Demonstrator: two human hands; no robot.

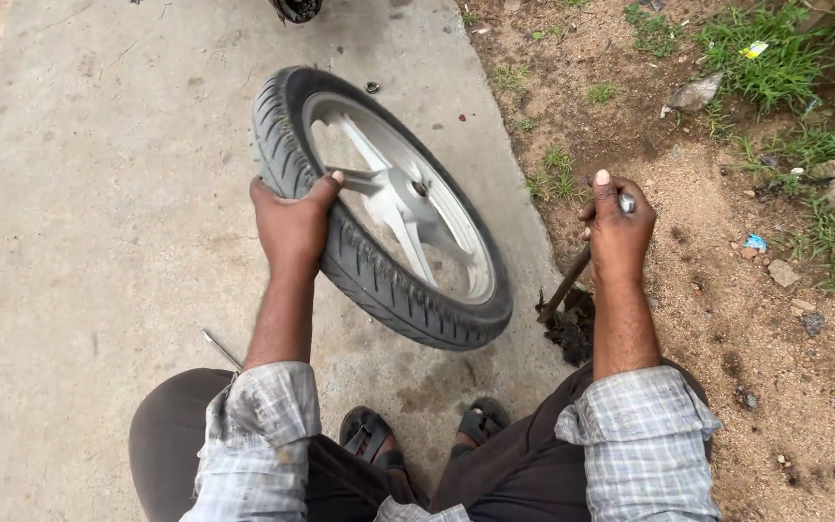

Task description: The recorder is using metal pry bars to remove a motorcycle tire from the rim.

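A motorcycle wheel (379,208), black treaded tyre on a silver spoked alloy rim, stands tilted on the concrete floor (99,193), its lower edge resting on the slab close to where the concrete meets the dirt. The left hand (292,220) grips it at the near upper side: the fingers wrap over the tyre tread and the thumb hooks inward against a spoke by the rim, so the grip is clenched on the wheel. The hub sits near the middle of the rim, just beyond the thumb.

To the right, apart from the wheel, the right hand (619,230) is closed around the upper end of a metal rod (564,282), thumb pointing up and a bit of bright metal showing above the fist. The rod slants down and to the left, its lower end meeting a dark patch at the border of the concrete, just beside the tyre's lower right edge.

Both forearms come out of rolled-up checked sleeves (258,425). Below the wheel, two sandalled feet (369,433) stand on the concrete between dark trousered knees. A thin metal tool (221,349) lies on the slab beside the left knee. On the right, sandy soil (727,319) holds scattered stones and patches of grass (785,58).
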